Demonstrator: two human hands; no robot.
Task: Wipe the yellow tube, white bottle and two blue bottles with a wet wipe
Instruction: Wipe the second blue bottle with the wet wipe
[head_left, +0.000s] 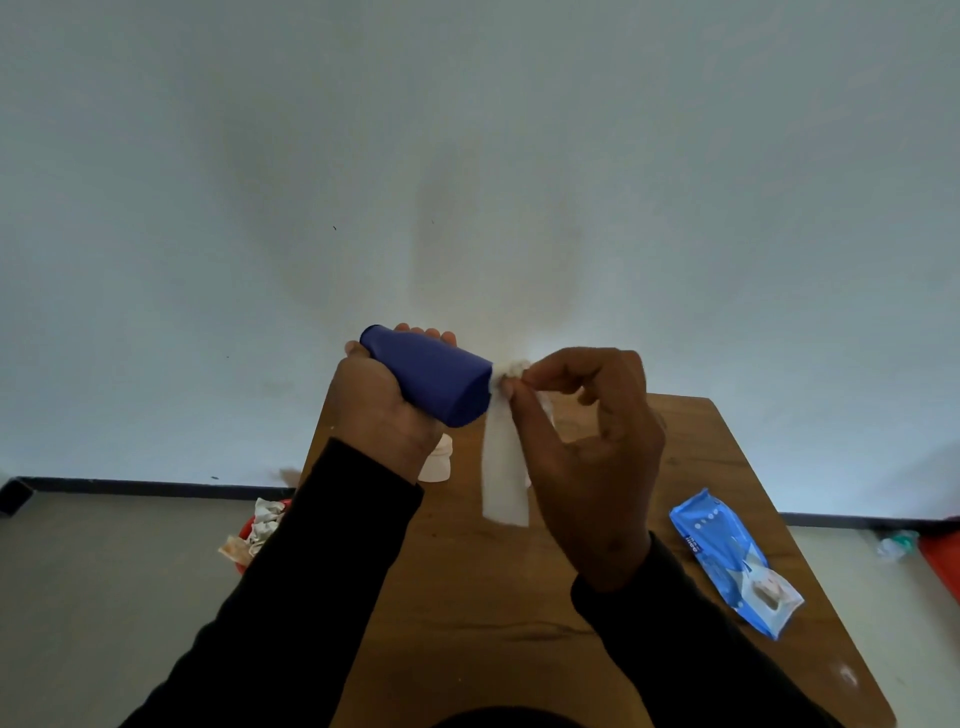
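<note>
blue bottle (431, 379) held sideways above the table (675, 457) | our left hand (387, 410) wraps its narrow end | our right hand (582, 431) pinches the wet wipe (501, 467) at its base | rigid, smooth, likely light (slippery once wet) | we'd grip mid-body

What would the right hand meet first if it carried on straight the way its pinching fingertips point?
Likely the flat base of the blue bottle; the right hand already presses the wet wipe against it.

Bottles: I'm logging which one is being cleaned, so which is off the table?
The blue bottle, gripped tilted in the left hand. The white bottle stands on the table.
</note>
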